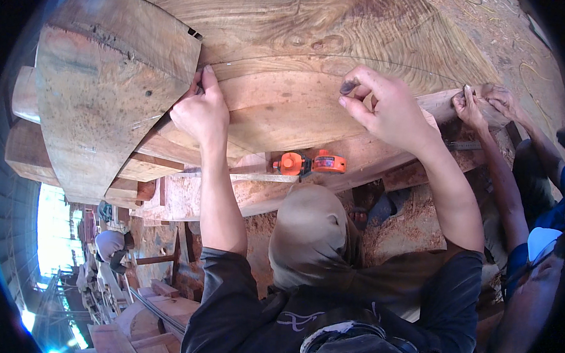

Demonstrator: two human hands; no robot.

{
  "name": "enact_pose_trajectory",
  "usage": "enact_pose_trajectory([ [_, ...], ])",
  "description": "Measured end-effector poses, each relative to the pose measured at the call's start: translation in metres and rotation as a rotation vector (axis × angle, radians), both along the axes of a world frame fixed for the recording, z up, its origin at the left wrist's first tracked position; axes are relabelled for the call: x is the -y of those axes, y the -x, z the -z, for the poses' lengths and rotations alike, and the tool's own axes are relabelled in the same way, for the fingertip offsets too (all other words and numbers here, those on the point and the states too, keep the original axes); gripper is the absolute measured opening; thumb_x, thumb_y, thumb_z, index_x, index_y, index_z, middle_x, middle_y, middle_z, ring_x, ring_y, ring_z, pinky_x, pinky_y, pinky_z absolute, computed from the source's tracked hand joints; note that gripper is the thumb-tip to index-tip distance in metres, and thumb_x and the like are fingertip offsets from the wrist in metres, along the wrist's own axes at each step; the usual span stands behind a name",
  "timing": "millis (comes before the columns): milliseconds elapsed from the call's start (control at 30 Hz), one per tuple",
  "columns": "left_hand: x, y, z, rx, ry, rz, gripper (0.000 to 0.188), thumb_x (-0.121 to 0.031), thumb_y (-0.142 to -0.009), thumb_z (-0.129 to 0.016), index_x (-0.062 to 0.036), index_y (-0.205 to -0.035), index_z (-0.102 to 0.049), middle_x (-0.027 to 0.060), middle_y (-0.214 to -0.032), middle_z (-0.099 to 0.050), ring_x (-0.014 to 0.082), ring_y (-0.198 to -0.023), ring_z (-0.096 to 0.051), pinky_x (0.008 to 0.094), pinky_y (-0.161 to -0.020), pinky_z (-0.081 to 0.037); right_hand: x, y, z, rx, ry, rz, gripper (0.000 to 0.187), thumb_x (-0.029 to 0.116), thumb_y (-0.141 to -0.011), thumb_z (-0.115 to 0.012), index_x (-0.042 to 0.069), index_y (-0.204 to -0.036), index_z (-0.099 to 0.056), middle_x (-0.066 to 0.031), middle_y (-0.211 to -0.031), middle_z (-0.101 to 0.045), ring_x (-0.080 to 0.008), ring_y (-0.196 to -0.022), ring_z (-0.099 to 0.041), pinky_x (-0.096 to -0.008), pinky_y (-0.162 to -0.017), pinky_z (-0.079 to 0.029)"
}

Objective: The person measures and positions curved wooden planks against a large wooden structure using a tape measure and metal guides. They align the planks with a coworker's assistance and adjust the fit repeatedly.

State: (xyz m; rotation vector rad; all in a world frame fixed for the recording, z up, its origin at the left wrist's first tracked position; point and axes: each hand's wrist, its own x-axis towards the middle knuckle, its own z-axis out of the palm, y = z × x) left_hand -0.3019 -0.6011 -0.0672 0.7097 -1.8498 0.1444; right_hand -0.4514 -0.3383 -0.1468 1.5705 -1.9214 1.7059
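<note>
My left hand [203, 110] is closed, thumb and fingers pressed together at the edge of a raised, curved wooden slab [109, 99]. What it pinches cannot be made out. Over the large grained plank [314, 33], my right hand [383, 108] is curled in a pinch, its fingertips darkly stained; anything between them is too small to see. A thin dark line [300, 55] runs across the plank between my left hand and a co-worker's hands [469, 109] at the right edge. Below my hands lies an orange and black tool [308, 164].
A rounded beige cloth shape [311, 234] fills the space before my chest. Sawdust [413, 226] covers the floor. The co-worker in blue [555, 217] stands close at right. Stacked timber [144, 322] and another person [110, 245] are at the lower left.
</note>
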Motion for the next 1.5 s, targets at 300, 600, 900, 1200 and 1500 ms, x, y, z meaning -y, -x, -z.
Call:
enact_pose_trajectory([
  [300,0.013,-0.001,0.004,0.053,0.065,-0.131,0.043,-0.052,-0.090,-0.072,-0.0097,-0.095,-0.082,0.0205,-0.078,-0.075,0.0329,-0.074,-0.075,0.0449,-0.071,-0.056,0.011,0.012,0.030,-0.246,-0.005,0.161,0.015,0.014,-0.090,-0.073,0.009,-0.100,-0.063,-0.0093,-0.084,-0.070,-0.0266,-0.073,-0.070,-0.0401,-0.063,-0.055],
  [600,0.002,-0.001,-0.002,0.025,-0.057,-0.042,0.049,-0.056,-0.088,-0.074,-0.0093,-0.099,-0.083,0.0218,-0.079,-0.075,0.0346,-0.073,-0.074,0.0447,-0.072,-0.057,0.016,0.018,0.064,-0.343,0.086,0.347,0.016,0.012,-0.086,-0.071,0.011,-0.098,-0.061,-0.0058,-0.090,-0.063,-0.0276,-0.074,-0.067,-0.0381,-0.060,-0.056],
  [900,-0.008,0.001,-0.004,0.043,-0.047,-0.080,0.041,-0.044,-0.089,-0.077,-0.0035,-0.092,-0.082,0.0183,-0.076,-0.075,0.0315,-0.066,-0.071,0.0430,-0.067,-0.055,0.023,0.047,0.066,-0.446,0.150,0.569,0.019,0.014,-0.084,-0.074,0.011,-0.100,-0.063,-0.0053,-0.090,-0.063,-0.0261,-0.077,-0.067,-0.0382,-0.064,-0.057],
  [1200,-0.004,0.001,-0.001,0.024,-0.003,-0.067,0.039,-0.042,-0.089,-0.077,-0.0028,-0.090,-0.082,0.0189,-0.076,-0.075,0.0293,-0.062,-0.071,0.0408,-0.062,-0.054,0.027,0.054,0.065,-0.482,0.091,0.662,0.019,0.017,-0.084,-0.075,0.011,-0.099,-0.066,-0.0054,-0.090,-0.064,-0.0239,-0.079,-0.068,-0.0361,-0.067,-0.057],
  [1500,-0.004,0.002,-0.001,0.012,-0.019,-0.041,0.041,-0.043,-0.090,-0.077,-0.0022,-0.090,-0.081,0.0181,-0.069,-0.073,0.0304,-0.059,-0.067,0.0427,-0.061,-0.053,0.027,0.061,0.067,-0.528,0.089,0.677,0.021,0.015,-0.081,-0.075,0.011,-0.099,-0.066,-0.0032,-0.095,-0.065,-0.0218,-0.084,-0.066,-0.0349,-0.070,-0.057],
])
